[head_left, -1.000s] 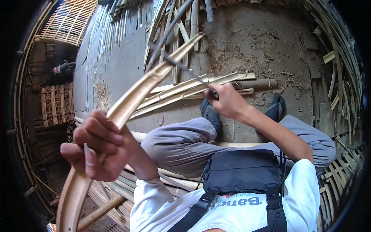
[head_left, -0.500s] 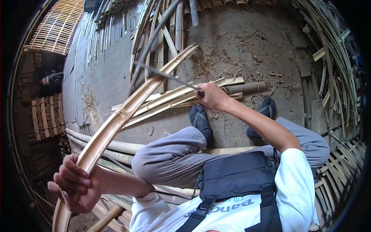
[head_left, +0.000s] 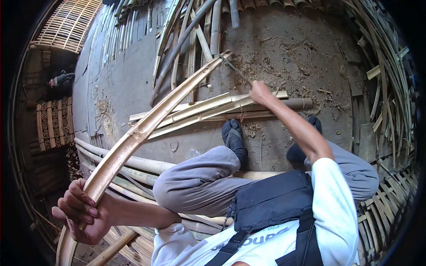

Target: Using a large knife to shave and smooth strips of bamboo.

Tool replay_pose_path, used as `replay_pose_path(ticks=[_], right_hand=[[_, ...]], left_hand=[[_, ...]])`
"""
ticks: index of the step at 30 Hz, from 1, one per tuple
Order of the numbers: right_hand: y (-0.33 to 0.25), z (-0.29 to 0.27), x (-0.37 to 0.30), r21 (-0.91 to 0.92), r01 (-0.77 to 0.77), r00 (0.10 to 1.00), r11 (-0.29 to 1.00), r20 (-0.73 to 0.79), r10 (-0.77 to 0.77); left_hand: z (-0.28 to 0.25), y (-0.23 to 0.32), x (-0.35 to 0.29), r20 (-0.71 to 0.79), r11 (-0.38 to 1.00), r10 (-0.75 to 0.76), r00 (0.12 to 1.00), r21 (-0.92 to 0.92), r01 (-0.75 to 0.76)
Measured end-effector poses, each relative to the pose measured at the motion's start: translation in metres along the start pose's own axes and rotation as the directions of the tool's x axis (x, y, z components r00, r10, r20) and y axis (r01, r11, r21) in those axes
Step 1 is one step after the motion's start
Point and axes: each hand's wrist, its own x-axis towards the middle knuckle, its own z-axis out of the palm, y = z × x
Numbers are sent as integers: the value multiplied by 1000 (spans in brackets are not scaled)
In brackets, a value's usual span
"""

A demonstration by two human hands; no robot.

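A long split bamboo strip [head_left: 146,126] runs in a curve from the lower left of the view up toward the top centre, its hollow inner face turned upward and its far tip lying over the dirt floor [head_left: 288,48]. The left hand [head_left: 82,213] is wrapped tightly around the strip near its lower end, fingers curled over the edge, the forearm coming in from below. The right hand [head_left: 259,92] is stretched out well apart from the left, closed around the handle of a thin dark blade [head_left: 233,68], whose tip meets the far end of the strip.

Just beneath the strip, a bundle of shorter split bamboo pieces [head_left: 217,108] lies flat on the floor, beside a round brown bamboo pole [head_left: 297,104]. The person sits with bent knees in grey trousers [head_left: 195,181], dark-socked feet resting near the bundle, and a black pouch [head_left: 270,201] strapped over a white shirt. More long bamboo culms [head_left: 133,162] lie under the legs. Thin slats [head_left: 386,66] are stacked along the right rim, and a woven bamboo panel [head_left: 66,24] rests at the upper left.
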Motion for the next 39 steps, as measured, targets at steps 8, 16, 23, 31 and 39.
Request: replay_pose_path(ticks=[8, 16, 23, 31, 39], right_hand=[[-57, -13, -64, 75, 418, 908, 905, -5, -419], [-21, -23, -34, 82, 73, 996, 994, 51, -78], [58, -22, 16, -43, -110, 990, 993, -95, 106], [79, -13, 26, -86, -5, 996, 996, -85, -2], [85, 2, 57, -61, 12, 985, 998, -170, -22]], left_hand=[[-22, 22, 13, 75, 992, -71, 995, -100, 78], [-28, 26, 13, -23, 996, -93, 995, 9, 93], [-19, 13, 11, -66, 993, -114, 991, 1, 114], [-22, 9, 17, -61, 991, -132, 989, -21, 131], [-39, 10, 29, 120, 992, -118, 986, -22, 121]])
